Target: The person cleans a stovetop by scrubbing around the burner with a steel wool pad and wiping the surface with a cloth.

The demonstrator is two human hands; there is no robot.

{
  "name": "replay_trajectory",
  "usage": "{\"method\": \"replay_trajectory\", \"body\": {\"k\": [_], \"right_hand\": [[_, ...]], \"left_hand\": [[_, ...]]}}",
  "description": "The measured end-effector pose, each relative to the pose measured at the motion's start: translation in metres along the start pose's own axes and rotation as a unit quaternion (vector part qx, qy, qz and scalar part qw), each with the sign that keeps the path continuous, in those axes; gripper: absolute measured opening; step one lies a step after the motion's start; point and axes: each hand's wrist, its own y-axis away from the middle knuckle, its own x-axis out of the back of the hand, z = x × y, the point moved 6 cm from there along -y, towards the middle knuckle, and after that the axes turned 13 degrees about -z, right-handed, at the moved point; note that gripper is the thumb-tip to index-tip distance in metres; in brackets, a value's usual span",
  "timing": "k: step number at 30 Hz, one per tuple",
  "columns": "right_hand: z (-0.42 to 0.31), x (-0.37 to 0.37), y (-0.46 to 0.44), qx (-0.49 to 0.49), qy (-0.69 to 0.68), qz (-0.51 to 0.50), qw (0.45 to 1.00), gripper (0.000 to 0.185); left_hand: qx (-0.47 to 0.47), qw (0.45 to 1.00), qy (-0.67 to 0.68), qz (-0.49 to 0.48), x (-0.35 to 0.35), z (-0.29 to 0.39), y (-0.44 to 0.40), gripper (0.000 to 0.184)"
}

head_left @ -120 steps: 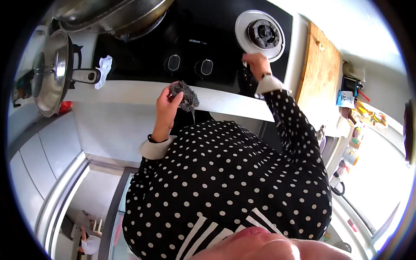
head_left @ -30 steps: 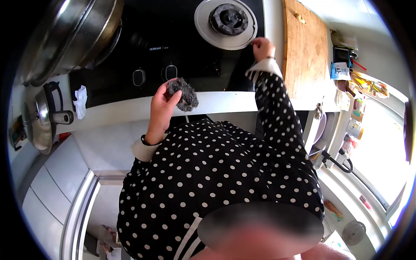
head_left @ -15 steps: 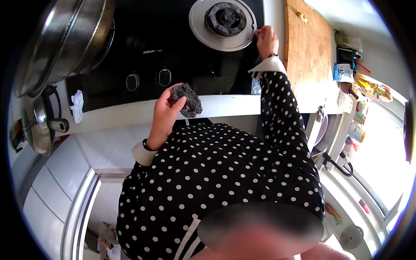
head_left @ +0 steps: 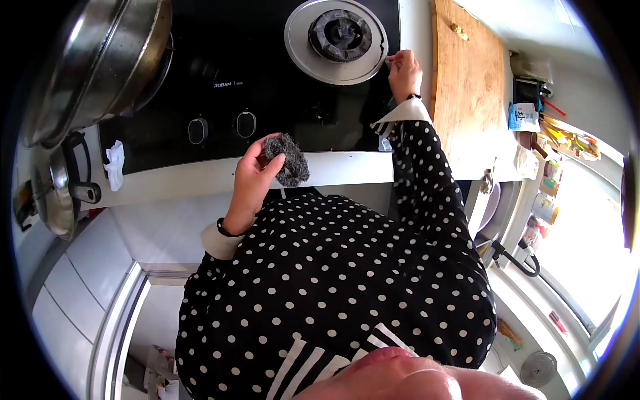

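A dark grey wad of steel wool (head_left: 291, 163) is pinched between the thumb and fingers of my left hand (head_left: 247, 190), over the front edge of the cooktop. My right hand (head_left: 405, 79) reaches to the right side of the black glass cooktop (head_left: 260, 53). Its fingers are closed together beside the round metal burner plate (head_left: 299, 59); what they hold, if anything, is too small to make out. In the middle of that plate sits the dark burner (head_left: 341, 35). Two control knobs (head_left: 246, 125) lie to the left of the steel wool.
A large steamer pot (head_left: 127, 60) stands on the left of the cooktop, with a lidded pan (head_left: 59, 193) below it. A crumpled white tissue (head_left: 115, 165) lies near the left front corner. On the right are a wooden board (head_left: 467, 80) and a black faucet (head_left: 513, 257).
My right hand has shifted slightly toward me along the burner plate's right side. My left hand keeps its hold on the steel wool. The whole view has tilted a little.
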Motion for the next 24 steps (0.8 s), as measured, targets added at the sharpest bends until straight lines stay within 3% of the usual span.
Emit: {"method": "replay_trajectory", "body": {"k": [4, 8, 10, 14, 18, 21, 24], "right_hand": [[-0.001, 0.004, -0.036, 0.001, -0.038, 0.030, 0.999, 0.010], [-0.002, -0.002, -0.007, -0.066, 0.033, 0.033, 0.997, 0.015], [-0.005, -0.003, 0.017, -0.003, -0.044, 0.032, 0.999, 0.017], [-0.005, 0.001, -0.005, -0.047, -0.010, 0.014, 0.999, 0.016], [-0.023, -0.007, 0.029, -0.076, -0.006, 0.102, 0.992, 0.012], [-0.052, -0.031, 0.080, -0.096, -0.045, 0.036, 0.994, 0.011], [-0.104, -0.035, 0.102, -0.041, -0.139, -0.032, 0.989, 0.014]], "left_hand": [[0.011, 1.000, -0.001, 0.001, -0.001, -0.002, 0.002, 0.036], [0.008, 1.000, 0.000, 0.012, 0.001, -0.001, 0.003, 0.036], [-0.008, 1.000, -0.005, 0.002, 0.002, -0.005, 0.004, 0.036], [-0.004, 1.000, -0.012, 0.006, 0.003, -0.003, 0.005, 0.036], [-0.017, 1.000, -0.021, -0.003, 0.001, 0.003, 0.003, 0.035], [-0.016, 0.999, -0.027, -0.030, 0.000, 0.001, -0.002, 0.036], [-0.020, 0.998, -0.023, -0.052, -0.005, -0.001, -0.012, 0.038]]}}
